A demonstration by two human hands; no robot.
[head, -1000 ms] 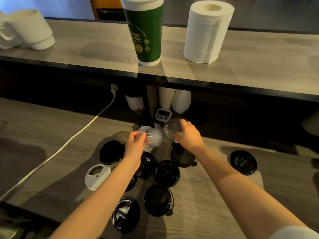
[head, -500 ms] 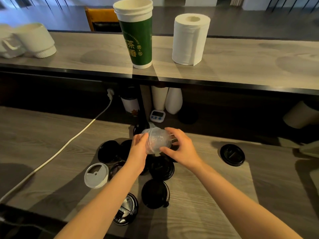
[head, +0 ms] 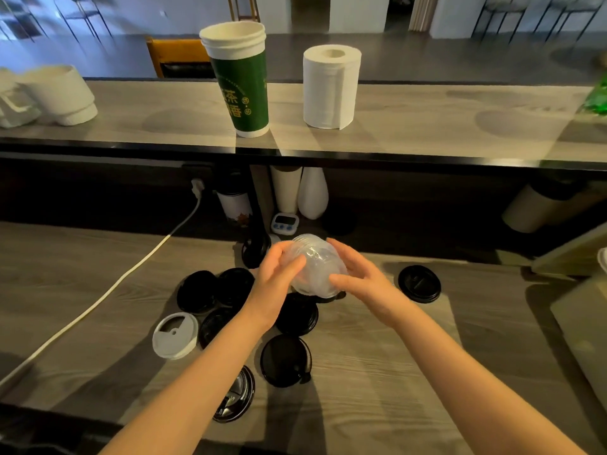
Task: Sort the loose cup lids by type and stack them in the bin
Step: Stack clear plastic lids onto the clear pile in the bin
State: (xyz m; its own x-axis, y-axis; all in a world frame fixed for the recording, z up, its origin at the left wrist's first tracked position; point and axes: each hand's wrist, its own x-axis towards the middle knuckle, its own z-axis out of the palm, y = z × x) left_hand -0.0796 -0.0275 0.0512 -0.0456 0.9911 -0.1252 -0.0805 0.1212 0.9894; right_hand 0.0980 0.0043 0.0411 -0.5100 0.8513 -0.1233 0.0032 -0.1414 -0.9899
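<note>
A stack of clear dome lids (head: pixel 313 266) is held above the lower counter between both hands. My left hand (head: pixel 279 274) grips its left side with curled fingers. My right hand (head: pixel 356 274) cups its right side, thumb on the front rim. Below them lie several black flat lids (head: pixel 285 360) in a loose cluster, and one black lid (head: pixel 419 284) sits apart to the right. A single white lid (head: pixel 175 335) lies at the cluster's left. No bin is clearly visible.
A white power cable (head: pixel 98 298) crosses the lower counter on the left. A small timer (head: pixel 284 223) and cups stand under the upper shelf. On the shelf (head: pixel 427 126) stand a green paper cup stack (head: pixel 241 83), a paper towel roll (head: pixel 330 87) and white cup holders (head: pixel 56 93).
One second ago each hand held separate clear lids. They brought them together into one stack, now held a little higher between both hands.
</note>
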